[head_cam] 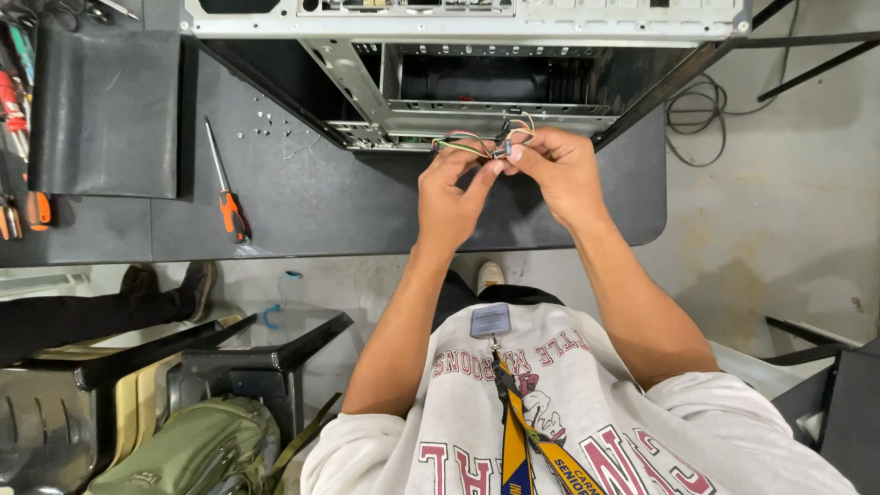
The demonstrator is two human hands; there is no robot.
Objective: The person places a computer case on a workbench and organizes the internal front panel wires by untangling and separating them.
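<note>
My left hand [451,197] and my right hand [557,168] meet at the front edge of an open metal computer case [477,87]. Both pinch a thin bundle of coloured wires [472,140] that runs out of the case. My right fingertips grip a small connector [506,148] at the bundle's end, and my left fingers hold the wires just beside it. The case's inside is bare metal with empty bays.
The case sits on a dark table [330,202]. An orange-handled screwdriver [225,188] and small loose screws [266,124] lie to the left, next to a black mat [105,110] and more tools [18,137]. A coiled cable [698,119] lies on the floor. A green bag [188,449] rests by a stool.
</note>
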